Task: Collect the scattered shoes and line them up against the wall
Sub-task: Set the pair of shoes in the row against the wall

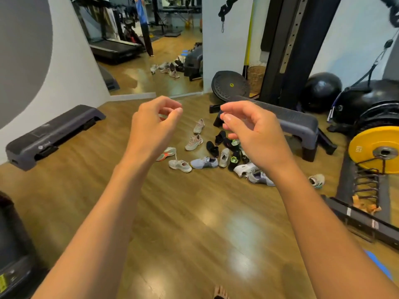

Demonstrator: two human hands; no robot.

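Brown wood floor (194,223) bears grey plastic step platform (54,134) at left; yellow round weight plate (364,145), black exercise ball (321,91) at right.

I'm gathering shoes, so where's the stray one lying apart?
Head view, right side: the stray shoe lies on the floor, right of the shoe pile, near the yellow weight plate.
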